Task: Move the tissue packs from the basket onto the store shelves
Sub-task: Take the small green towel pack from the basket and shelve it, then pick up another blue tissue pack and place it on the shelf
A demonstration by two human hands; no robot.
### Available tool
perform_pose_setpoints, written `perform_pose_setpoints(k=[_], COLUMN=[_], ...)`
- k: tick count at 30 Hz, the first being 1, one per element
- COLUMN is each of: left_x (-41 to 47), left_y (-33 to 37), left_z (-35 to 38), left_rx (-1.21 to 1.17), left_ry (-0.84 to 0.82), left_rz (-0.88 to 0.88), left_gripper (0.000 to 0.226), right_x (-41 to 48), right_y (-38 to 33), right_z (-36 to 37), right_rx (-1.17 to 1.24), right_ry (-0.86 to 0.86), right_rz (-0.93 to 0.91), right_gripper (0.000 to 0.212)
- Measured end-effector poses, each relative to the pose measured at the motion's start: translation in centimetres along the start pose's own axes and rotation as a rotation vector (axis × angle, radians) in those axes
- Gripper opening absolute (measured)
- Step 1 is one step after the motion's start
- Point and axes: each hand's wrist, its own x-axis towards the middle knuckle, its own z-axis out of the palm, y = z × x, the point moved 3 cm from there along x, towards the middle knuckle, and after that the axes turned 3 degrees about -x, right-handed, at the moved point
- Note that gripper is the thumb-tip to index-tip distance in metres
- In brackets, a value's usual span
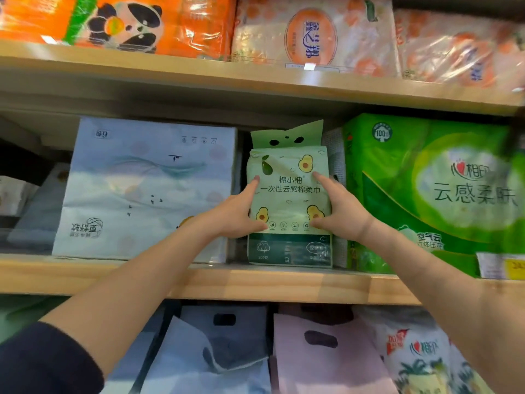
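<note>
A pale green tissue pack with avocado prints (289,194) stands upright on the middle wooden shelf (255,282), wedged between a light blue pack and a big green pack. My left hand (235,214) grips its left edge, index finger stretched up the front and thumb at the lower front. My right hand (339,211) holds its right edge the same way. The basket is out of view.
A large light blue tissue pack (147,189) stands left of the gap, a big green pack (431,194) right of it. Orange panda and peach packs (312,32) fill the top shelf. Blue, pink (326,354) and printed packs sit on the shelf below.
</note>
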Motion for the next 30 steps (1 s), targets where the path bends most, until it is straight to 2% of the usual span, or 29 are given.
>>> perform_pose_setpoints(k=[7,13,21,28,30], left_x=[-5.4,-12.7,-26.5,-41.5,-45.9], left_y=[-0.1,-3.2,-8.3,-9.5,-9.2], left_z=[-4.2,-8.3,-14.0,-15.8,-15.7], left_rx=[-0.124,-0.150,0.083,0.114,0.109], left_ry=[0.089,0.155,0.068,0.176,0.181], left_rz=[0.090,0.067,-0.176,-0.437,-0.506], left_gripper=[0.065,0.060,0.066,0.076,0.072], right_x=[-4.4,-7.8,-13.6,-22.1,-24.9], right_y=[-4.4,-10.9,-19.3,-26.3,-27.8], right_z=[-0.4,1.5,7.0,12.0,13.1], right_rx=[0.053,0.141,0.323,0.451,0.490], right_ry=[0.026,-0.009,-0.212,-0.395,-0.459], right_rz=[0.035,0.005,-0.124,-0.279,-0.290], right_gripper=[0.079,0.075,0.067,0.068,0.071])
